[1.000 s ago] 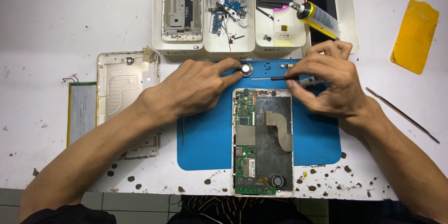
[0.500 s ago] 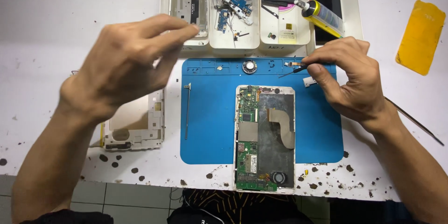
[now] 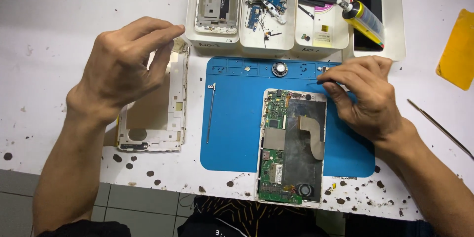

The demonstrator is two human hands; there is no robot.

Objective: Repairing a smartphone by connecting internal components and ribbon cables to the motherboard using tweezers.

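A white, speckled bench (image 3: 59,29) is carrying a blue mat (image 3: 237,118), with white parts trays (image 3: 266,44) lying along its far edge. An opened phone (image 3: 292,148) is lying on the mat, overhanging the near edge (circuit boards and ribbon cable showing). Left of the mat, a white phone frame (image 3: 170,118) is resting under the raised left hand (image 3: 118,69), its grip standing loosely apart and holding nothing. The right hand (image 3: 365,93) is pinching a thin dark tool (image 3: 321,82) just above the phone's top corner.

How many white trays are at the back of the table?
3, side by side behind the blue mat: left tray, middle tray, right tray. More may lie out of frame.
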